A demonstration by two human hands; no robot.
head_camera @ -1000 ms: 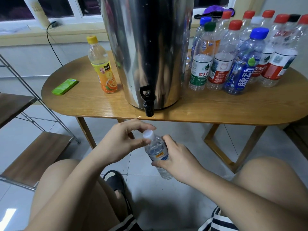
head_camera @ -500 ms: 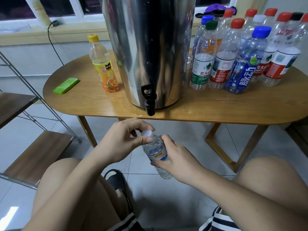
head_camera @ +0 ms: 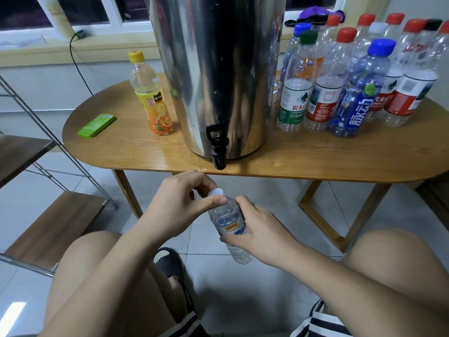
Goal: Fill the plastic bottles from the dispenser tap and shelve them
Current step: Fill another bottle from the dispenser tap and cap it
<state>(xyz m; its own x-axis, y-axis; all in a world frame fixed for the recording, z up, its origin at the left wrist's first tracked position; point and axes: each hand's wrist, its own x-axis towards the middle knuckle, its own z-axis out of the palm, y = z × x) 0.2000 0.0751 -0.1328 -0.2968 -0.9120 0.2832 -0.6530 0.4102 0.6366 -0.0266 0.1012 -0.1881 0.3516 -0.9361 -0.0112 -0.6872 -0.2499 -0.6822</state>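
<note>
A small clear bottle (head_camera: 229,224) is held below the edge of the surface (head_camera: 315,159), in front of the knees and above the tiled floor, and is tilted so that its neck leans toward the left hand (head_camera: 176,205). It is clasped around its labelled middle by the right hand (head_camera: 261,231). That grip is closed round the body, with the thumb laid across the label and the fingers wrapped behind, so the base sticks out below the hand and the shoulder and neck rise above it. The white cap (head_camera: 216,192) on the neck is pinched by the left hand: the thumb is laid along the near side just under the cap and the curled fingers are set on its far side, a narrow grip holding the cap alone. The bottle is thus kept between the two hands, below the black tap (head_camera: 218,152) of the steel dispenser (head_camera: 218,69) and apart from it. On the surface, a yellow-capped bottle (head_camera: 151,93) with an orange label is stood left of the dispenser, a flat green object (head_camera: 96,125) is laid further left, and a crowd of capped bottles (head_camera: 340,88) is stood to the right. A metal rack (head_camera: 48,227) with wooden shelves is seen at the far left
</note>
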